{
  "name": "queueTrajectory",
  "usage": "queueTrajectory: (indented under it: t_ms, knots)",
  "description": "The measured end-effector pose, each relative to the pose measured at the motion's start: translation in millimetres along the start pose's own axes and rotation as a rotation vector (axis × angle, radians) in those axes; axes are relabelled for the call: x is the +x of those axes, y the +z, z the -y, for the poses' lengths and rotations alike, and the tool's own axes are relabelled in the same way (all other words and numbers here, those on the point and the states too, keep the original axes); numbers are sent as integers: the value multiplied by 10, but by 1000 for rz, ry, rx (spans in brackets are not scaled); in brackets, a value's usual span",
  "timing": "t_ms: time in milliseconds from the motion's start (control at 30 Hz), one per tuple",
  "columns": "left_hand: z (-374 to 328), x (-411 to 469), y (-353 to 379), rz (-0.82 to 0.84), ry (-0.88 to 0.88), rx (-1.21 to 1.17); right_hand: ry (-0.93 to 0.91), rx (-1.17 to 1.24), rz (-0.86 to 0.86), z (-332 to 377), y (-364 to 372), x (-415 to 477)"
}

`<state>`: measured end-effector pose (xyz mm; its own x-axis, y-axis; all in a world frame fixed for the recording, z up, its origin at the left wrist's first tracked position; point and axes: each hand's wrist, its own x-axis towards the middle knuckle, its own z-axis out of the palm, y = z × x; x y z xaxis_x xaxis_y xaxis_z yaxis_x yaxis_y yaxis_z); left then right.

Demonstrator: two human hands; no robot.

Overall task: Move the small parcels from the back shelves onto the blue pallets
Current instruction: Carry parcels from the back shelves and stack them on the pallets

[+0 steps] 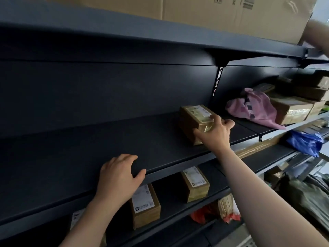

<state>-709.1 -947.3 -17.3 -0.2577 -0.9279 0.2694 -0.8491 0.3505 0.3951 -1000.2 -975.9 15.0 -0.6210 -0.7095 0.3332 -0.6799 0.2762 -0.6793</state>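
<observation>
Small box (195, 122) sits mid-shelf, gripped at near end by right hand (216, 133). Left hand (118, 177) rests flat, holding nothing, on shelf edge (169, 171). Risk: glossy tape w/ one-handed grip; box may slip and drop.

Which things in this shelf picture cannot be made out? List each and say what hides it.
Head view only:
- Label print on the parcel under the right hand: too small.
- Blue pallets: not in the picture.
- Parcel on the lower shelf: its top is behind the left hand.
- Hand at the top right: cut off by the edge.
</observation>
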Motion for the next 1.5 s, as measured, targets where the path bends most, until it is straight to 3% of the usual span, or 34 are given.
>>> queueTrajectory:
  t_ms: [300, 467, 667, 833, 1167, 1367, 1500]
  knots:
    - [-375, -228, 84, -115, 38, -193, -135, 139, -77, -311, -487, -977]
    - [-695, -418, 247, -157, 147, -270, -141, 160, -140, -743, -637, -1477]
    - [-1007, -639, 780, -34, 217, -353, 24, 199, -118, -1436, -626, -1903]
    - [-1038, -469, 1496, 160, 74, -268, 164, 142, -65, -1866, -509, -1813]
    - [-894, 188, 2623, 372, -147, -231, 313, 53, 46, -2503, -12, -1188]
    - [-852, 482, 3166, 490, -310, -329, 310, 1, 103, -2714, 352, -923]
    - [-830, 541, 3407, 537, -482, -529, 318, 18, 184, -2736, 496, -950]
